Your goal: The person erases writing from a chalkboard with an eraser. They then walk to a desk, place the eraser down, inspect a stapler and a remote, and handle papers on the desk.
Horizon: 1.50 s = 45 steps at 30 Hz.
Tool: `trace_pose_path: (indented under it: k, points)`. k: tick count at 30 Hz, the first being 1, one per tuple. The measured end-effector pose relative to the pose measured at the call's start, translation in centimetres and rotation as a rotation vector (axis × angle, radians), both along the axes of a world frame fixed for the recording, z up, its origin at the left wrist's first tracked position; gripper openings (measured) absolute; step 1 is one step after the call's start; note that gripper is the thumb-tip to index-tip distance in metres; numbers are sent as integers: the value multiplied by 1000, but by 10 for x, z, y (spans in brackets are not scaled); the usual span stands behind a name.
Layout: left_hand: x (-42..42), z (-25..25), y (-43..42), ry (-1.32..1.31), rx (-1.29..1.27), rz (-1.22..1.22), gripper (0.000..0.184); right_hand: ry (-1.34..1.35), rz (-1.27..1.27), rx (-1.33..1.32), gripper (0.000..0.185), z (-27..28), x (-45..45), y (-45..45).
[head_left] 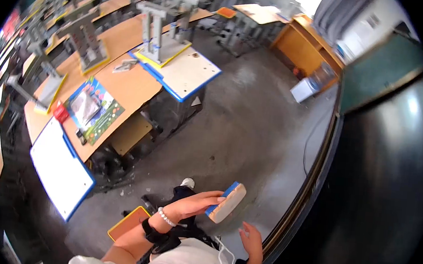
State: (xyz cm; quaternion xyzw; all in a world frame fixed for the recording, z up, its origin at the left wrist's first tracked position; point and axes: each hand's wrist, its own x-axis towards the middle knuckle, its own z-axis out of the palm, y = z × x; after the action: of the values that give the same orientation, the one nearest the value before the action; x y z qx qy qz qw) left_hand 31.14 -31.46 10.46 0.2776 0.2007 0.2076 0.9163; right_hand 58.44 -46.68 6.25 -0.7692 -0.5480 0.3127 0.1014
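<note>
A blue-backed eraser block (229,204) with a pale, worn pad is held by my left hand (196,204), whose fingers grip its blue side. A beaded bracelet and a black strap are on that wrist. To the right of the block and lower, my right hand (251,237) is raised near the board's ledge, its fingers apart and nothing in them. The block does not touch my right hand. White cords hang in front of my white shirt.
The dark board (382,197) and its ledge (300,202) run along the right. Desks (140,83) with upturned chairs stand at the left. A wooden cabinet (300,41) and a white box (303,90) are at the back. An orange seat (130,222) is beside me.
</note>
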Motion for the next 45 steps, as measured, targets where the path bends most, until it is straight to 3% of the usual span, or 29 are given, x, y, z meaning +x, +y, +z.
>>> trace_pose_path:
  k: [3,6,10,13,17,20,22,24,26,28,31,34,37,39,40,43,45]
  points:
    - [4,-7,46,102,10,59,57,74,152,175,34,10,-1,92]
    - [-3,1,80,191,1,244,56,188,259,159,32,27,3,179]
    - [-18,13,97,268,-30,626,52,74,705,163,32,19,0,285]
    - [-11,17,99,11,-68,870,58,347,971,220,28,47,-29,359]
    - [8,26,99,-275,-56,1043,63,429,1223,270,26,60,-55,422]
    - [21,28,100,-117,94,1130,66,481,1341,117,27,66,-74,446]
    - [22,31,100,-10,77,1190,67,436,1426,18,27,65,-91,459]
    - [16,27,103,96,80,1253,62,485,1575,126,28,56,-114,469]
    - [4,32,107,160,-38,1332,60,504,1579,-58,29,56,-142,471]
    - [-11,37,106,250,-47,1399,58,470,1663,-43,27,52,-174,467]
    - [-61,-3,91,735,88,1296,55,399,1793,-16,26,40,-235,454]
    - [-122,12,89,1180,81,1048,60,485,1791,-39,30,24,-289,434]
    - [-170,10,85,1331,149,1230,66,590,1781,-47,40,8,-343,417]
    - [-206,14,89,1395,37,1180,70,584,1855,55,51,-1,-372,412]
    - [-217,18,90,1409,-50,1115,71,555,1851,48,50,-4,-383,414]
    - [-251,-2,101,1552,137,1219,75,517,1819,61,44,4,-421,426]
    - [-272,-4,111,1691,144,1111,79,484,1847,145,39,-7,-445,437]
